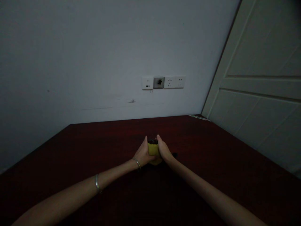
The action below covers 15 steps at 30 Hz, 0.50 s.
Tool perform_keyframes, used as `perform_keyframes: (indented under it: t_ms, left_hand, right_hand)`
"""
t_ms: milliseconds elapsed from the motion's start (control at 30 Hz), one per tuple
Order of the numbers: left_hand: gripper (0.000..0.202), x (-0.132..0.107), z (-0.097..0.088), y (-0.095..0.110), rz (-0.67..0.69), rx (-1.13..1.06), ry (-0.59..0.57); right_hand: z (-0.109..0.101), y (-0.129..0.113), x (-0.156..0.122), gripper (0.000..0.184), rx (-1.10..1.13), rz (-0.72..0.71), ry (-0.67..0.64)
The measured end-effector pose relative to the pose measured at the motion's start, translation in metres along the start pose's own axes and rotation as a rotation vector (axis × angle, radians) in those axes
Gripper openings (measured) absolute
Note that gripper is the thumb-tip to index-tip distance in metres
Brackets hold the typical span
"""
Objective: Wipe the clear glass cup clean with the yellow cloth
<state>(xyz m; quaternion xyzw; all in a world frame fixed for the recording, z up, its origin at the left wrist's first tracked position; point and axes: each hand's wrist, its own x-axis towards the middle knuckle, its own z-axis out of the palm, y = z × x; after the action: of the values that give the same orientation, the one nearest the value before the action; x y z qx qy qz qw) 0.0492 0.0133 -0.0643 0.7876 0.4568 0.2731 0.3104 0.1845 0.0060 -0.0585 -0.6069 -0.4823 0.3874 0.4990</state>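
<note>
Both my hands meet at the middle of a dark red table (pixel 70 150). My left hand (pixel 142 155) and my right hand (pixel 164 152) are wrapped round a small yellow object (pixel 153 150) with a dark top, one hand on each side. The object stands on or just above the tabletop; the light is too dim to tell which. Its shape and make are hard to read. I wear thin bracelets (pixel 97 183) on my left forearm and wrist.
A white wall rises behind the table with a row of sockets and a grey switch plate (pixel 163 82). A pale panelled door (pixel 258 94) stands along the table's right side. A small dark shape (pixel 174 154) lies just right of my hands.
</note>
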Motion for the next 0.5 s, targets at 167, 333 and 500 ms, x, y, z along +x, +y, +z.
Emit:
perform_keyframes:
  t_ms: [167,333,500]
  left_hand:
    - [0.115,0.000,0.000,-0.002,0.001,0.007,-0.011]
    - [0.116,0.001,0.000,-0.005,0.000,0.017,-0.019]
    - [0.119,0.001,-0.001,-0.007,0.008,-0.003,0.001]
  right_hand:
    - [0.001,0.003,0.003,0.029,-0.014,-0.039,-0.001]
    - [0.001,0.005,0.004,0.028,-0.049,-0.084,-0.008]
    - [-0.001,0.011,0.004,0.028,-0.104,-0.153,-0.009]
